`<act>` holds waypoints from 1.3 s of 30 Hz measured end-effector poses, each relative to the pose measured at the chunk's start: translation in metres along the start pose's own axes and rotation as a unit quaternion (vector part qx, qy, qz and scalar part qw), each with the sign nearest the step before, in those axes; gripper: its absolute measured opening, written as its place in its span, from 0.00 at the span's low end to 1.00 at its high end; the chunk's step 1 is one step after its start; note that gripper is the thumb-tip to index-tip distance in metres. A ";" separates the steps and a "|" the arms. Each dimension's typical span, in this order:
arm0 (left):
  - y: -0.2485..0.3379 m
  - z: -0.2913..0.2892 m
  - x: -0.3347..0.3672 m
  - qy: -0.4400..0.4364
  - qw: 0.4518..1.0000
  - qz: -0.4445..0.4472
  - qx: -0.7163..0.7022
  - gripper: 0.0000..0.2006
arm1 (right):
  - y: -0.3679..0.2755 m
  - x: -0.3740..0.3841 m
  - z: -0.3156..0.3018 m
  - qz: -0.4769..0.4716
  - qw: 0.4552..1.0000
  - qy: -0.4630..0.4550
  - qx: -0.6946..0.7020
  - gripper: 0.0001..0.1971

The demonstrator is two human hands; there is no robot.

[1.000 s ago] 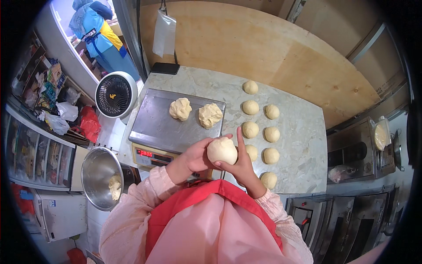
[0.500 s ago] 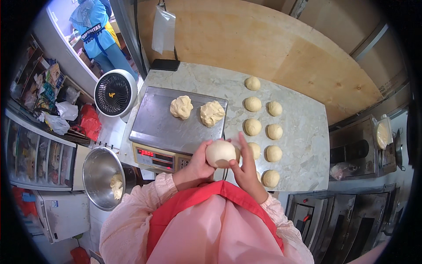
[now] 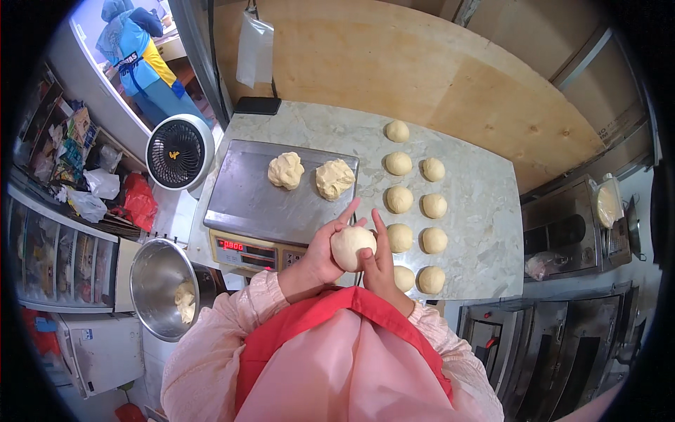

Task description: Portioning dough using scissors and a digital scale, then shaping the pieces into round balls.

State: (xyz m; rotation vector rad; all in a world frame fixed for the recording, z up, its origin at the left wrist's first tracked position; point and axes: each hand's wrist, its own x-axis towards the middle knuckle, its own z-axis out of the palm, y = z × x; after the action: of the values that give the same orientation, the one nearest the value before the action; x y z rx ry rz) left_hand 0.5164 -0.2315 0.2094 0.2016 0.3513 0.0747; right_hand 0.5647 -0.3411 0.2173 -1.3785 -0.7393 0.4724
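A smooth, pale dough ball (image 3: 349,247) sits between my two hands, just above the near edge of the table. My left hand (image 3: 325,252) cups it from the left, fingers pointing away from me. On the other side my right hand (image 3: 380,271) presses it, the thumb lying across its surface. Beyond my hands, two rough dough lumps (image 3: 285,171) rest on the metal plate of a digital scale (image 3: 242,207). To the right, several rounded dough balls (image 3: 399,200) stand in two rows on the marbled tabletop (image 3: 478,211).
Left of the table stand a steel bowl (image 3: 163,264) with some dough in it and a white fan (image 3: 177,152). A dark phone-like slab (image 3: 257,105) lies at the back. Steel ovens (image 3: 555,344) are at the right. A person in blue (image 3: 137,63) stands in the doorway.
My right fingers have come in closer around the dough ball, and its surface has turned between my hands. The person in the doorway has shifted posture. The view has moved slightly.
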 end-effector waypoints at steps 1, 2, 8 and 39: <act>0.001 -0.002 0.001 -0.019 0.999 -0.043 -0.007 0.21 | 0.000 0.001 -0.003 0.025 0.999 -0.022 0.006 0.37; 0.000 0.000 0.001 -0.019 0.999 -0.044 -0.007 0.21 | 0.001 0.003 -0.007 0.025 0.999 -0.021 0.006 0.37; 0.001 -0.007 0.005 -0.123 0.968 -0.221 0.007 0.24 | -0.018 0.019 -0.028 0.125 0.983 -0.131 -0.023 0.31; -0.013 0.000 0.014 0.010 0.993 0.002 0.114 0.21 | -0.026 0.016 -0.031 0.060 0.985 -0.102 -0.123 0.44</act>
State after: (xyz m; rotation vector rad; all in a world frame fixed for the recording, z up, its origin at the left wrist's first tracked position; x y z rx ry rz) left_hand 0.5298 -0.2431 0.2020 0.4273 0.3801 0.0416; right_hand 0.5948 -0.3560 0.2448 -1.6275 -0.9079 0.6401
